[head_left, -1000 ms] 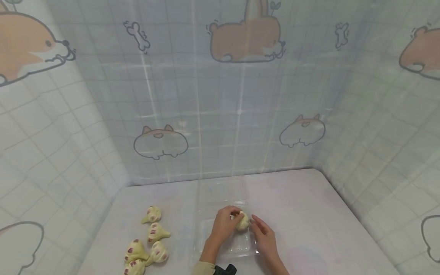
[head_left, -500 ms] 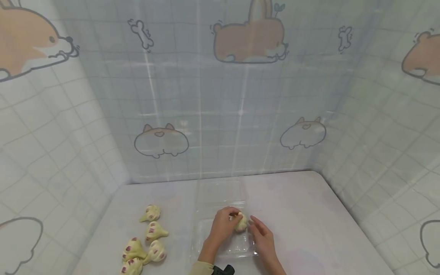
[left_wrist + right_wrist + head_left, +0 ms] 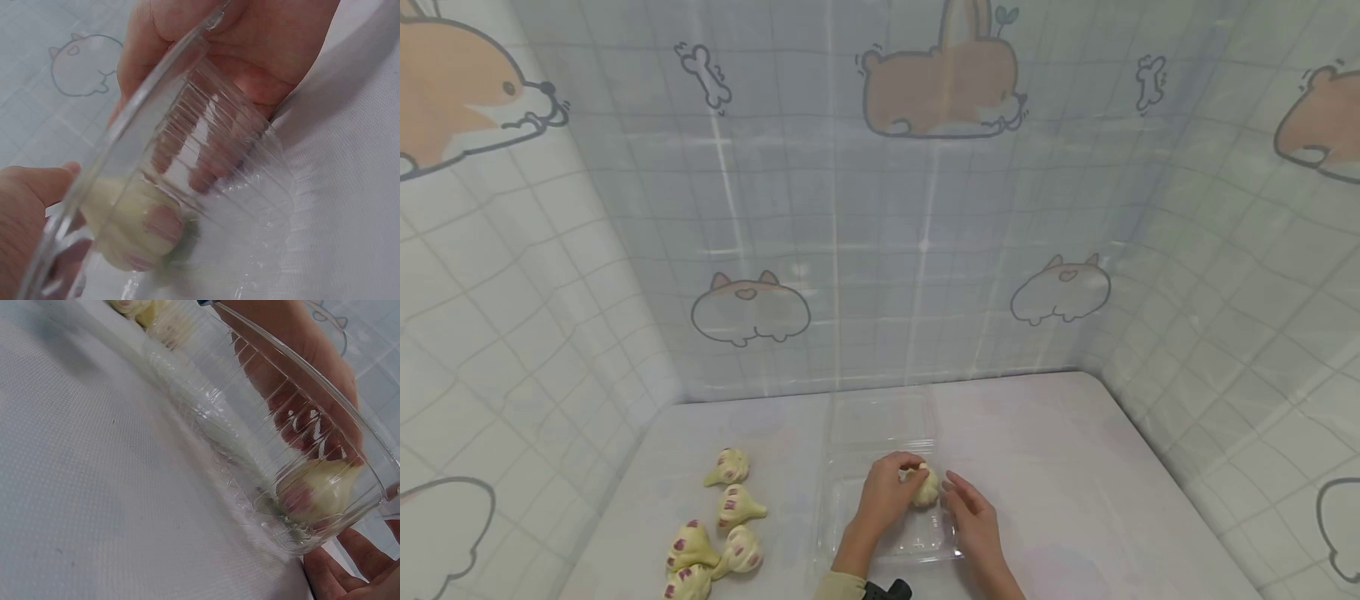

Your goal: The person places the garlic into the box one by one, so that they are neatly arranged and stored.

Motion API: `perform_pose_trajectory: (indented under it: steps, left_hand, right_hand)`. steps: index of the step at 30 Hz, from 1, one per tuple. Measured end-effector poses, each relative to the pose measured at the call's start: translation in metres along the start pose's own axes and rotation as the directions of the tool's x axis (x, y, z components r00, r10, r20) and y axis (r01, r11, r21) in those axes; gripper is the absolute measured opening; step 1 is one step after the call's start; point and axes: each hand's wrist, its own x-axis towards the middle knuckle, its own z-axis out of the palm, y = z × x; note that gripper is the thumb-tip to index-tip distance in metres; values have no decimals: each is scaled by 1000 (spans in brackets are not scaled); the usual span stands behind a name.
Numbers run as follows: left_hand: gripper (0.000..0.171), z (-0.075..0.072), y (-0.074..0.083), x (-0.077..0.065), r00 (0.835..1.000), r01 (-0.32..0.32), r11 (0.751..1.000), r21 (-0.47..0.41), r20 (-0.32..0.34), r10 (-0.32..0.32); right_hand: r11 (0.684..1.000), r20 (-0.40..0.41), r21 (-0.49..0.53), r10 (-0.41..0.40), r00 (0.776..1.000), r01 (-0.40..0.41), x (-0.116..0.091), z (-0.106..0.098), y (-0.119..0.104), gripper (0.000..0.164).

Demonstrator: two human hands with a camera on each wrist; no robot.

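Observation:
A clear plastic clamshell box [image 3: 887, 546] lies with its lid folded back on the table. Inside it, near the right wall, is a garlic bulb [image 3: 926, 490], pale with purple patches. My left hand [image 3: 886, 493] pinches this bulb by its stem end between thumb and fingers. Through the clear wall, the right wrist view shows the bulb [image 3: 317, 490] low in the box's corner. Outside the right wall, my right hand [image 3: 976, 518] has its fingers extended along the box. In the left wrist view, that right hand's fingers [image 3: 215, 140] show through the ribbed plastic; firm contact is hard to tell.
Several more garlic bulbs [image 3: 737, 507] lie loose on the white table [image 3: 1090, 467] left of the box. The flat lid [image 3: 880, 417] extends toward the back. Curtains with cartoon animals [image 3: 880, 208] enclose the back and sides.
Both hands and the garlic bulb keep nearly the same place in the box. The whole head view has shifted slightly.

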Motion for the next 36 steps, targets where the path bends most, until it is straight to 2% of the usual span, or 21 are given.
perform_pose_trajectory:
  steps: [11,20,29,36]
  left_hand:
    - [17,-7,6,-2,1000,8,1000,-11,8,-8]
    - [17,-12,12,-3,1000,-14,1000,11,-2,14]
    - [15,-30,23,-8,999,-26,999,43,-27,27]
    - [16,-52,30,-18,999,-36,997,65,-36,38]
  right_hand:
    - [1000,11,11,-15,1000,15,-2,0,-2,37]
    - [1000,11,15,-22,1000,22,-1,-2,-2,37]
    - [1000,-3,0,-8,1000,8,0,-1,-2,37]
    - [1000,-5,0,-20,1000,20,-2,-1,-3,37]
